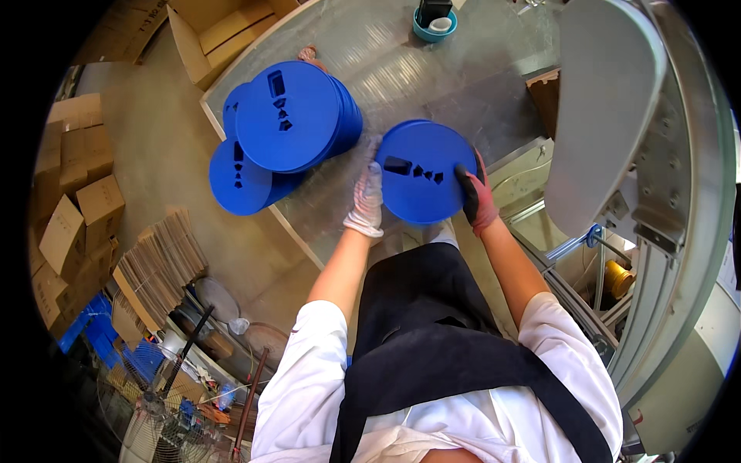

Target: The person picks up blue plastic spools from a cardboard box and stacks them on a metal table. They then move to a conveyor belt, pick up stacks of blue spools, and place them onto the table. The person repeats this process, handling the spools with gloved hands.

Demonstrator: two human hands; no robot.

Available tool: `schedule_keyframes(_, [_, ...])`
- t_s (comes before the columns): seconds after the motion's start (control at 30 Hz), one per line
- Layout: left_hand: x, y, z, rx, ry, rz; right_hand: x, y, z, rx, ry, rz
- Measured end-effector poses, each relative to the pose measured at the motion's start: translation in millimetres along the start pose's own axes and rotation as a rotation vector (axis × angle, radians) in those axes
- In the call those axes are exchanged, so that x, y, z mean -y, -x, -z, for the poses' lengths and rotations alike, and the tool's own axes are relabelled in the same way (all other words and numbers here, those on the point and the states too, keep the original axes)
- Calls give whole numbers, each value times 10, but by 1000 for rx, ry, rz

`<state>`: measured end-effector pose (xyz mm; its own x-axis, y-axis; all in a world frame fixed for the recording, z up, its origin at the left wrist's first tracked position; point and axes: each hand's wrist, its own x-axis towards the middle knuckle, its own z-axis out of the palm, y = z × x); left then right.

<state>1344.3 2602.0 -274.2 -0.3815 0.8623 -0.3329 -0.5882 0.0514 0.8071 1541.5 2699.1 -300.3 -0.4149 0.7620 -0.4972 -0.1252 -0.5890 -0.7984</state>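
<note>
Between my hands is a round blue plastic disc [424, 193] with one rectangular cut-out and several small ones in a row; the edge of at least one more shows behind it. My left hand [370, 185], in a whitish glove, grips its left rim, with the fingers partly blurred. On the right rim my right hand [477, 189], in a red and black glove, has its dark thumb over the top face and its fingers mostly hidden. To the left, a tall stack of like blue discs [293, 127] stands on the metal table, beside a lower stack [235, 185].
The metal table [486, 65] holds a teal bowl [423, 32] with small items at its far side. A large grey machine panel [606, 100] and metal frame rise at right. Cardboard boxes [81, 216], flattened cardboard [162, 262] and a fan [158, 409] stand at left.
</note>
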Motion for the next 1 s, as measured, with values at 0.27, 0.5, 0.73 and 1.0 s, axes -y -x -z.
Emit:
schedule_keyframes(0.27, [581,-382,643,-22,-366,-23,-338,-194,-12,-84,351,109])
schedule_keyframes(0.5, [522,-204,623,-252,-442,-18,-327,-74,-118,-223,263,247])
schedule_keyframes(0.73, [113,259,99,-352,-831,146,-177,368,-223,-247,542,92])
schedule_keyframes(1.0, [-958,824,-580,-310,60,-51,1071,1077,-770,-29,490,266])
